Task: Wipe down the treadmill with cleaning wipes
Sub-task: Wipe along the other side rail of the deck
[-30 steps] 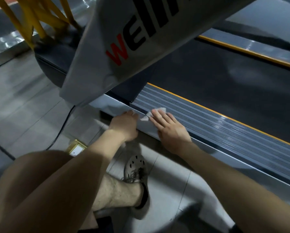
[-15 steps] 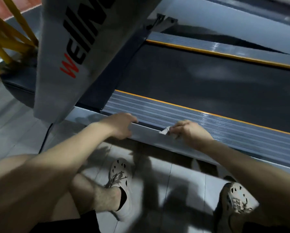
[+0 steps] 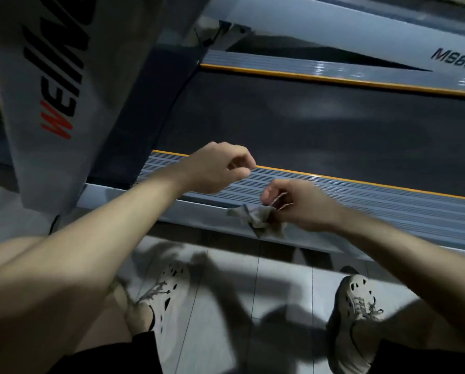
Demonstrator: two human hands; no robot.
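The treadmill lies across the view, with a dark belt [image 3: 320,122] and a ribbed grey side rail [image 3: 374,209] edged in yellow. My right hand [image 3: 301,205] is lifted just above the near rail and pinches a crumpled, greyish cleaning wipe [image 3: 258,218] that hangs below its fingers. My left hand [image 3: 220,168] hovers over the rail to the left, fingers loosely curled, holding nothing. The two hands are apart.
A grey upright [image 3: 58,85] with red and black lettering slants across the left. The far side rail [image 3: 333,68] runs along the top. Tiled floor [image 3: 226,292] lies below, with my two light shoes [image 3: 169,290] on it.
Both hands have lifted off the near rail. The wipe, pressed flat a second ago, is now bunched and hanging from my right fingers. My view has shifted right along the treadmill.
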